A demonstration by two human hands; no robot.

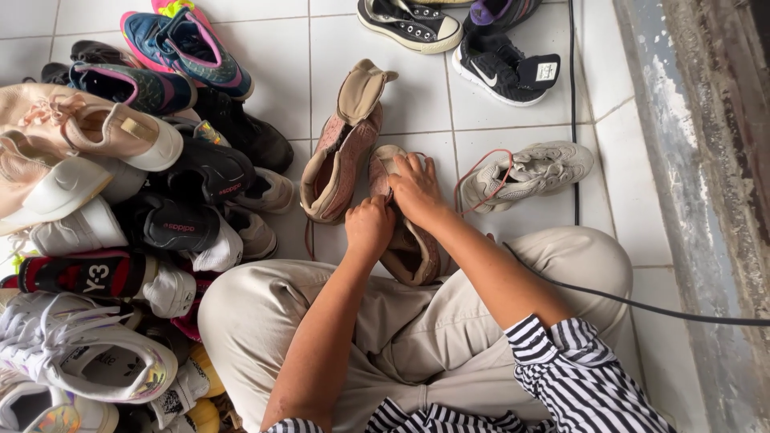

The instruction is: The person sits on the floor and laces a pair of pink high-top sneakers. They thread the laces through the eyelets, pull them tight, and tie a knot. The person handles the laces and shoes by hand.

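**Both hands on a worn pink shoe, cross-legged among the pile**

The person sits cross-legged on the white tiled floor (417,96), and the shoe in hand (405,240) lies just in front of the knees, a faded pink-brown one with its opening turned up. The left hand (370,227) is closed in a fist at the near edge of the shoe, fingers curled tight on what looks like the collar or a lace; I cannot tell which. The right hand (415,188) lies flat over the front part, fingers spread and pressing down on the upper.

The shoe looks soft and light, a knitted or suede-like upper that gives under the palm, on a stiffer sole. I would judge the firm places to take hold are the heel collar and the sole edge; the upper would only crumple. A thin reddish lace (473,172) loops loose on the floor beside it.

Its mate (341,156) stands just to the left, tongue flopped forward. A pale grey trainer (529,170) lies to the right, near a black cable (574,112) running along the tiles.

As for labels: a black trainer (501,72) at the top carries a small white square tag on its tongue. In the heap on the left (120,200), several black insoles show small printed marks in white or red, and a white trainer (88,353) low down has a pale printed insole.
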